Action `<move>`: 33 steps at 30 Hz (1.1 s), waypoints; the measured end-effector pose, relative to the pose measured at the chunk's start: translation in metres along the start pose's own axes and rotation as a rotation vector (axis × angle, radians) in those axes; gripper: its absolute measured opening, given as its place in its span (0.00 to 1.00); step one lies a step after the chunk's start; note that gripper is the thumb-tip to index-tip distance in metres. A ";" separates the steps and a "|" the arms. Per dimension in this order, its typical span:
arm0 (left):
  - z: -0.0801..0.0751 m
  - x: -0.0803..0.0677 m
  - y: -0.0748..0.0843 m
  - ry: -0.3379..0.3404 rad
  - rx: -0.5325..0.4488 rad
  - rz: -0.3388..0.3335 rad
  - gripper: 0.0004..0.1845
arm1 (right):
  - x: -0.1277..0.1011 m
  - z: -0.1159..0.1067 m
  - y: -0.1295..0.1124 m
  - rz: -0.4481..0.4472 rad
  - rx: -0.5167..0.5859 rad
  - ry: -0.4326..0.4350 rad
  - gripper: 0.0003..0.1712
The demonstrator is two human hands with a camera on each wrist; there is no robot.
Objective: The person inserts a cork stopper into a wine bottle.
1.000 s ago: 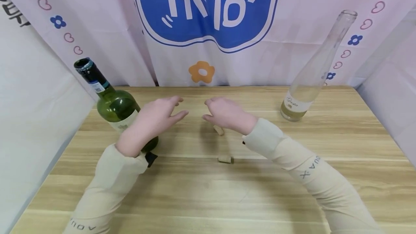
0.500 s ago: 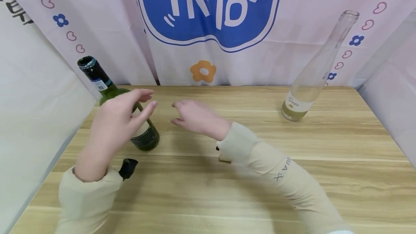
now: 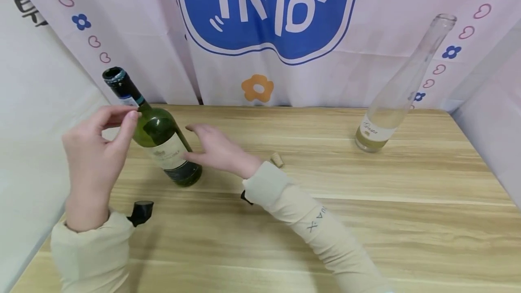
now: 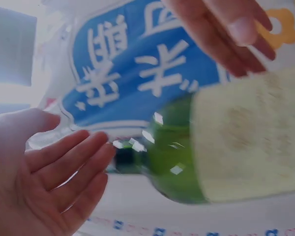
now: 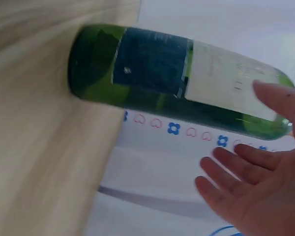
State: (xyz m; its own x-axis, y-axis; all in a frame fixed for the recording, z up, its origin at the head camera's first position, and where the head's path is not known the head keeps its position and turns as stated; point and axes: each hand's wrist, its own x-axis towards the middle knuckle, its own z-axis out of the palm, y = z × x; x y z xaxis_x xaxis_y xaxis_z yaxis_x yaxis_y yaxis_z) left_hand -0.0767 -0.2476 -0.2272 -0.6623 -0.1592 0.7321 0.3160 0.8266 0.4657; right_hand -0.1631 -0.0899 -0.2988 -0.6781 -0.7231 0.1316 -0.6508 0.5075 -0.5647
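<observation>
Green wine bottle [image 3: 160, 137] stands on the wooden surface [image 3: 309, 220] at its left rear, mouth uncorked, cream label facing the person. Left hand [image 3: 94, 153] is up beside the neck and shoulder, fingers [image 3: 122, 123] spread wide and loosely curved; head view puts fingertips right at the glass, but left wrist view shows a gap between the straight fingers [image 4: 71, 164] and the bottle [image 4: 226, 152], so no grip. Right hand [image 3: 215, 148] sits just beside the lower body on the other side, fingers extended; right wrist view shows an open palm [image 5: 258, 191] close under the bottle [image 5: 177, 81], contact can't be told from either view. Right wrist view also picks up a dark blue back label that the head view doesn't show. Head view only: one cork [image 3: 277, 159] lying on the surface just right of the right forearm, a clear glass bottle [image 3: 396, 92] with a white label well apart at right rear, open mouth. Behind everything, a pink banner [image 3: 268, 12] with blue logo, also visible blurred in the left wrist view.
</observation>
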 end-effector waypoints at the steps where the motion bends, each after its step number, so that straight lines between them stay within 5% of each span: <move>1: 0.001 0.000 -0.004 0.021 -0.004 -0.030 0.12 | 0.002 0.003 0.001 -0.004 0.034 0.006 0.41; 9: 0.008 -0.001 -0.028 0.051 -0.067 -0.202 0.12 | 0.014 0.025 0.004 -0.008 0.259 0.067 0.46; 20: 0.026 0.003 -0.054 -0.142 -0.200 -0.395 0.13 | 0.024 0.048 0.006 -0.049 0.463 0.137 0.44; 26: 0.040 0.004 -0.061 -0.233 -0.347 -0.349 0.17 | 0.028 0.056 0.007 -0.056 0.506 0.160 0.47; 33: 0.046 0.003 -0.055 -0.141 -0.504 -0.359 0.11 | 0.025 0.056 0.003 -0.015 0.466 0.157 0.47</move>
State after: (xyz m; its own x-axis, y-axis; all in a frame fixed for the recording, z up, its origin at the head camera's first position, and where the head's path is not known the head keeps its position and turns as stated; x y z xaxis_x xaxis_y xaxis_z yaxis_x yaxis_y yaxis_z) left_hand -0.1278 -0.2690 -0.2735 -0.8587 -0.2788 0.4301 0.3155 0.3738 0.8722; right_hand -0.1630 -0.1331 -0.3431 -0.7364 -0.6311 0.2437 -0.4632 0.2079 -0.8615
